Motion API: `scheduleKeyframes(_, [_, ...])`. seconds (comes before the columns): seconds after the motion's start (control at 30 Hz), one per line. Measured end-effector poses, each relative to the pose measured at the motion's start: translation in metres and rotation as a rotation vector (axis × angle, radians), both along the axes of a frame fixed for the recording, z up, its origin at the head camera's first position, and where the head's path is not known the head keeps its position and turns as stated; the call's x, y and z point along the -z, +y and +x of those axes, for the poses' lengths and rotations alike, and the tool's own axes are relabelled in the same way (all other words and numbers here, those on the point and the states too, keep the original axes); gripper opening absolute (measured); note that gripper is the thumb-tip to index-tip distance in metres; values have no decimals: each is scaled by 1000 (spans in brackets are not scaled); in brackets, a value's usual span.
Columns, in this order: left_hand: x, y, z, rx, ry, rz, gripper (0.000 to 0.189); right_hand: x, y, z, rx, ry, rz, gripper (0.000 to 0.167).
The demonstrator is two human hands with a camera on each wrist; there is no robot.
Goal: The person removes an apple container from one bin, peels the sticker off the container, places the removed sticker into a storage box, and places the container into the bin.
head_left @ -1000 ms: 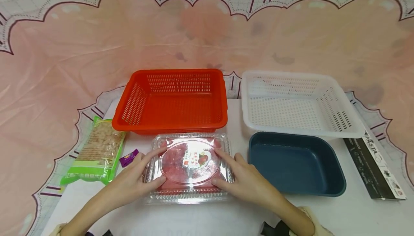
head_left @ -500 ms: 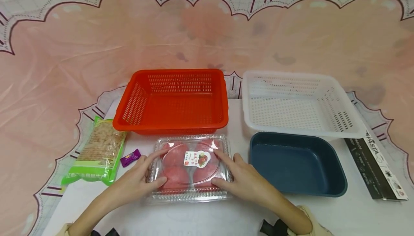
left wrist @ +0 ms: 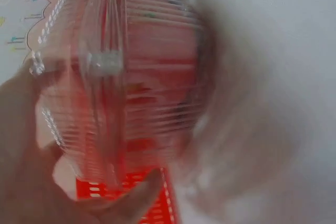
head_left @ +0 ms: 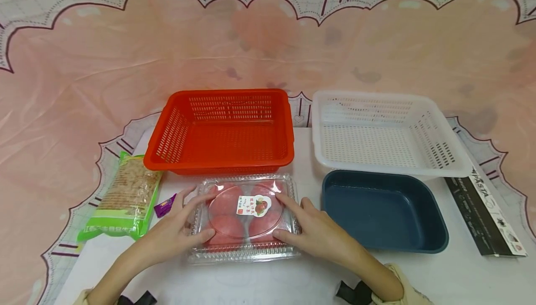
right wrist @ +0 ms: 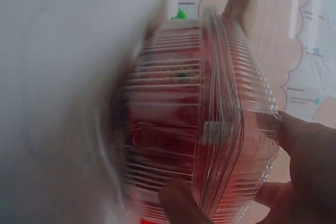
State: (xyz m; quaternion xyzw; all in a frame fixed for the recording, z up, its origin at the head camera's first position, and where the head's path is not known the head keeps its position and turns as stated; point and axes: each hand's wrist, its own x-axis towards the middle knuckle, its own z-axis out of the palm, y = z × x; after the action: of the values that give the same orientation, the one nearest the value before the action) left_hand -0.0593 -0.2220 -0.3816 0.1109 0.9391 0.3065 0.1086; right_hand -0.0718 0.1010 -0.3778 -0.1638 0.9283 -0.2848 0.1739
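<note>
A clear plastic clamshell box (head_left: 246, 230) with red contents and a white strawberry label (head_left: 254, 206) sits at the near middle of the white surface. My left hand (head_left: 173, 230) holds its left side, thumb and forefinger on the lid. On the opposite side my right hand (head_left: 311, 230) grips it the same way. Both wrist views show the ridged side of the box (left wrist: 157, 51), with lid and base together and fingers spread along the side. A small purple packet (head_left: 165, 206) lies just beyond my left hand, partly covered by its fingers.
Behind the box stands a red basket (head_left: 230, 168), with a white basket (head_left: 381, 168) to its right. A dark blue tub (head_left: 385, 221) is beside my right hand. A green-edged food bag (head_left: 123, 198) lies left, a black-and-white carton (head_left: 485, 216) far right.
Bright glare on the lid has gone, and the box's far edge sits slightly nearer me. A left-hand finger has risen beside the purple packet. Both hands stay on the box.
</note>
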Motion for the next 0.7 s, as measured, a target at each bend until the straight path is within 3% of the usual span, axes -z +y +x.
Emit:
scheduleKeyframes(0.1, [6, -3, -3, 28, 79, 54, 68, -2, 0, 1, -30, 86, 89, 78])
scheduleKeyframes(0.23, [14, -7, -9, 72, 136, 131, 67, -13, 0, 3, -87, 273, 197, 81])
scheduleKeyframes(0.4, [19, -10, -16, 88, 175, 173, 80, -33, -1, -7, -253, 458, 81, 70])
scheduleKeyframes(0.53, [22, -12, -22, 93, 140, 266, 86, -38, -12, -30, -432, 397, -83, 60])
scheduleKeyframes(0.7, [28, -13, -27, 103, 68, 376, 86, -33, -32, -59, -533, 260, -121, 54])
